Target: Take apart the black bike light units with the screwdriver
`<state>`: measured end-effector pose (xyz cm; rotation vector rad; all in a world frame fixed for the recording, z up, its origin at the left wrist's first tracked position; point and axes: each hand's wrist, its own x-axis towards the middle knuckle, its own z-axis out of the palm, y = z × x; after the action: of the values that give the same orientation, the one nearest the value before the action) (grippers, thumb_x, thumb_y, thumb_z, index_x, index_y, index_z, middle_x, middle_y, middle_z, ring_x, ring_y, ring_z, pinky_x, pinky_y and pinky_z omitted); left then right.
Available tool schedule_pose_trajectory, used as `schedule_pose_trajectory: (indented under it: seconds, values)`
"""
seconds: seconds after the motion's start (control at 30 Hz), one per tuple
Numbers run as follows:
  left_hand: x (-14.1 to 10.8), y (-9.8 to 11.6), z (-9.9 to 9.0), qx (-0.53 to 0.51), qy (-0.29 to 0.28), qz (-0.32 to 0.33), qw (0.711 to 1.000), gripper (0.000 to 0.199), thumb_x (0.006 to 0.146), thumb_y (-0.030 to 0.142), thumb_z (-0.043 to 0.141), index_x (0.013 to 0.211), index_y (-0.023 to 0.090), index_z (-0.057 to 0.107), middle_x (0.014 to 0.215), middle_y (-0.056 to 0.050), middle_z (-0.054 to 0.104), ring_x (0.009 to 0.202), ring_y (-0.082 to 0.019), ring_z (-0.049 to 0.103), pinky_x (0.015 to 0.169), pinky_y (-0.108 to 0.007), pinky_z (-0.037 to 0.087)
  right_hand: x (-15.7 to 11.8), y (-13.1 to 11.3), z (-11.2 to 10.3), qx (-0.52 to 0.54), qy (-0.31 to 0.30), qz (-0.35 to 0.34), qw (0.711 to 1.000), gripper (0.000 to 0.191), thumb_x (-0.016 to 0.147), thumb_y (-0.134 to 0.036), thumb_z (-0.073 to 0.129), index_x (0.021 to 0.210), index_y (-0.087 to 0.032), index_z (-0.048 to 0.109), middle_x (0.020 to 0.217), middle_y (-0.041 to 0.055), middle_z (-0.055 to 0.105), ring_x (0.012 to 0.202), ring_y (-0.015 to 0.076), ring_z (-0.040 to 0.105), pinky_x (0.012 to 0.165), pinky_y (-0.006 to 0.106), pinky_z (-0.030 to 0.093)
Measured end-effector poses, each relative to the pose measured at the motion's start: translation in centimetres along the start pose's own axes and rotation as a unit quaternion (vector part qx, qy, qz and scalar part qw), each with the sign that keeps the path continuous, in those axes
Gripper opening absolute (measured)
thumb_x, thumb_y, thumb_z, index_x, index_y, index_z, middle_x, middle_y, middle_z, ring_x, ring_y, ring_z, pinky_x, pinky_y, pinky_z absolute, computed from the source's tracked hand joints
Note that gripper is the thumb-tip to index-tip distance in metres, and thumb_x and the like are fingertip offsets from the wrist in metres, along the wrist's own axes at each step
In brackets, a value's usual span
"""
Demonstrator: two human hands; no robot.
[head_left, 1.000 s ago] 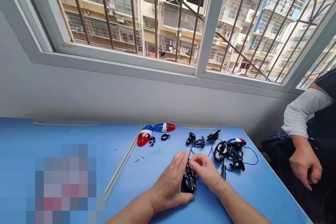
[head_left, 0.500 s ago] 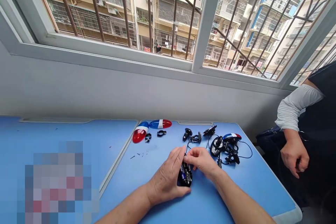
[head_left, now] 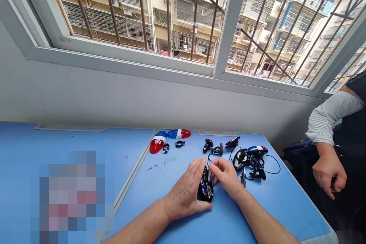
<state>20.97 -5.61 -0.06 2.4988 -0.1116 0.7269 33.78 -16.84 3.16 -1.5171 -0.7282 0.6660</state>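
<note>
My left hand [head_left: 187, 187] is wrapped round the side of a black battery housing [head_left: 206, 190], which has batteries showing inside. It stands on the blue table, tilted, its top facing me. My right hand [head_left: 225, 175] pinches at the upper end of the housing; its fingertips hide what is between them. From that end a thin black cable [head_left: 209, 157] runs up to a small black switch-like part [head_left: 207, 145]. A black clamp [head_left: 217, 149] lies beside that part.
Two red, white and blue covers [head_left: 158, 142], black ring clamps [head_left: 180, 144] and several small screws [head_left: 160, 166] lie at the left. More wired black units [head_left: 240, 159] and a screwdriver [head_left: 243, 180] lie at the right. Another person's hand [head_left: 328, 169] is beyond the table edge.
The whole view has shifted slightly, so everything appears further right. My right fingertips have moved a little right and up at the housing's top end. My left hand keeps its hold.
</note>
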Motion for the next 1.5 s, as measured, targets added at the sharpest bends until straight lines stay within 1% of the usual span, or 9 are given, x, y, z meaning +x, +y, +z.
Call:
schedule_pose_trajectory:
  seconds: [0.13,0.3,0.43,0.73,0.97,1.1,1.23,1.4,1.5]
  values:
    - [0.0,-0.3,0.0,-0.004,0.008,-0.008,1.0,0.145,0.049,0.021,0.092,0.153,0.028,-0.009,0.147,-0.018,0.036,0.135,-0.043,0.034,0.105,-0.061,0.04,0.0,-0.1,-0.2,0.035,0.016,-0.016,0.999,0.045,0.064,-0.06,0.074,0.069,-0.018,0.059,0.057,-0.0036,0.054,0.049,0.009,0.049,0.04,0.019,0.042]
    - [-0.4,-1.0,-0.5,-0.001,-0.019,-0.034,0.999,0.146,0.049,0.028,0.094,0.153,0.029,-0.008,0.152,-0.02,0.029,0.14,-0.045,0.026,0.108,-0.064,0.035,0.1,0.1,-0.6,0.05,0.047,-0.031,0.997,0.045,0.067,-0.06,0.071,0.08,-0.017,0.064,0.072,0.0035,0.064,0.063,0.0135,0.057,0.043,0.02,0.047]
    - [-0.5,-1.1,-1.1,0.0,-0.036,-0.036,0.999,0.141,0.052,0.031,0.092,0.154,0.026,-0.005,0.152,-0.021,0.029,0.14,-0.046,0.024,0.108,-0.066,0.031,0.1,0.1,-0.6,0.07,0.059,-0.024,0.996,0.047,0.067,-0.059,0.071,0.086,-0.017,0.066,0.077,0.0051,0.067,0.067,0.0158,0.058,0.045,0.022,0.049]
    - [-0.3,-0.2,-0.9,0.035,-0.047,-0.025,0.998,0.133,0.057,0.02,0.085,0.153,0.025,-0.007,0.156,-0.019,0.025,0.141,-0.044,0.024,0.109,-0.064,0.033,0.1,0.0,-0.4,0.109,0.063,-0.016,0.992,0.048,0.065,-0.061,0.073,0.087,-0.018,0.066,0.081,0.0063,0.068,0.069,0.0173,0.058,0.049,0.025,0.052]
    - [-0.1,0.0,-1.9,0.074,0.012,-0.016,0.997,0.093,0.07,0.019,0.068,0.151,0.02,0.021,0.147,-0.016,0.044,0.134,-0.04,0.04,0.106,-0.057,0.041,0.3,0.1,-0.3,0.117,0.057,-0.011,0.991,0.054,0.061,-0.064,0.075,0.087,-0.018,0.066,0.077,0.0048,0.066,0.066,0.0168,0.059,0.049,0.026,0.052]
    - [0.4,0.5,-2.5,0.081,0.054,-0.005,0.995,0.071,0.079,0.019,0.058,0.145,0.02,0.033,0.133,-0.013,0.059,0.122,-0.033,0.055,0.098,-0.047,0.052,0.3,-0.1,-0.1,0.135,0.064,-0.003,0.989,0.057,0.057,-0.065,0.076,0.085,-0.017,0.066,0.08,0.0059,0.067,0.065,0.0158,0.058,0.049,0.026,0.052]
    - [0.6,0.9,-2.7,0.087,0.085,-0.016,0.992,0.058,0.082,0.018,0.051,0.14,0.021,0.042,0.126,-0.01,0.065,0.114,-0.028,0.061,0.089,-0.038,0.058,0.1,-0.4,-0.1,0.155,0.063,0.005,0.986,0.056,0.056,-0.063,0.079,0.084,-0.017,0.067,0.081,0.0063,0.068,0.067,0.0156,0.058,0.049,0.025,0.053]
    - [0.6,0.3,-2.9,0.109,0.104,-0.034,0.988,0.048,0.084,0.019,0.049,0.132,0.02,0.053,0.126,-0.01,0.065,0.116,-0.028,0.061,0.091,-0.038,0.057,-0.2,-0.5,-0.2,0.179,0.052,0.0,0.982,0.049,0.06,-0.058,0.08,0.083,-0.016,0.068,0.081,0.0055,0.067,0.068,0.0156,0.059,0.051,0.026,0.054]
    - [0.9,0.2,-3.2,0.151,0.148,-0.029,0.977,0.039,0.087,0.019,0.047,0.124,0.018,0.058,0.122,-0.012,0.066,0.111,-0.029,0.063,0.088,-0.041,0.058,-0.1,-0.4,-0.2,0.211,0.048,0.008,0.976,0.047,0.06,-0.057,0.081,0.08,-0.017,0.067,0.078,0.0035,0.066,0.068,0.015,0.06,0.051,0.025,0.054]
